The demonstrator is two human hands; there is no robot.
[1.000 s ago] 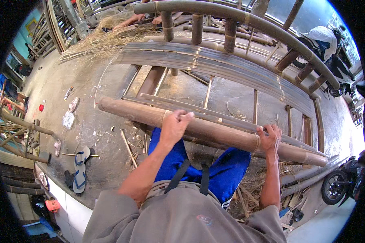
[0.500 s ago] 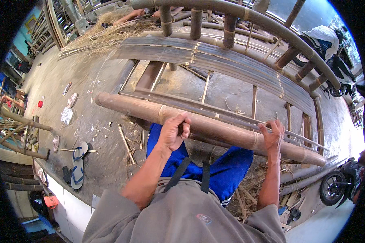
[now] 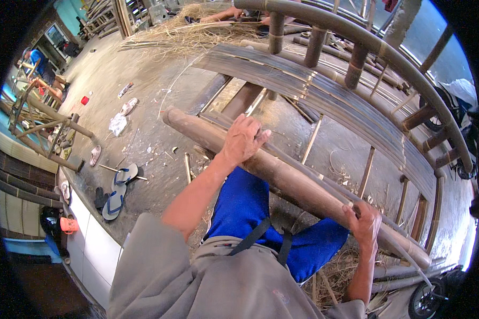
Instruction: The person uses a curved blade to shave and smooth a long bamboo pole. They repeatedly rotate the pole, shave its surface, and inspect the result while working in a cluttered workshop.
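A thick brown bamboo pole (image 3: 298, 183) slants across in front of me, over my blue-trousered legs, as the near rail of a bamboo frame. Along its far upper side runs a thin bamboo strip (image 3: 325, 181). My left hand (image 3: 243, 141) lies over the pole's left half, its fingers bent and closed around the strip's edge; the fingertips are partly hidden. Farther right, my right hand (image 3: 364, 220) pinches the strip between thumb and fingers. Past it, a loose end (image 3: 407, 258) bends down beyond the pole. Flat dark bamboo slats (image 3: 324, 90) cover the frame's far side.
A curved bamboo backrest (image 3: 356, 34) rises at the far side. Shavings (image 3: 181, 32) lie far left, near another person's arm (image 3: 221, 15). Flip-flops (image 3: 114, 199) and litter sit on the floor at left. A motorcycle wheel (image 3: 427, 299) stands at lower right.
The view has turned, so the bench now slants more. My left hand has gone from a raised fist to lying over the pole. The strip's loose end now bends downward beyond my right hand.
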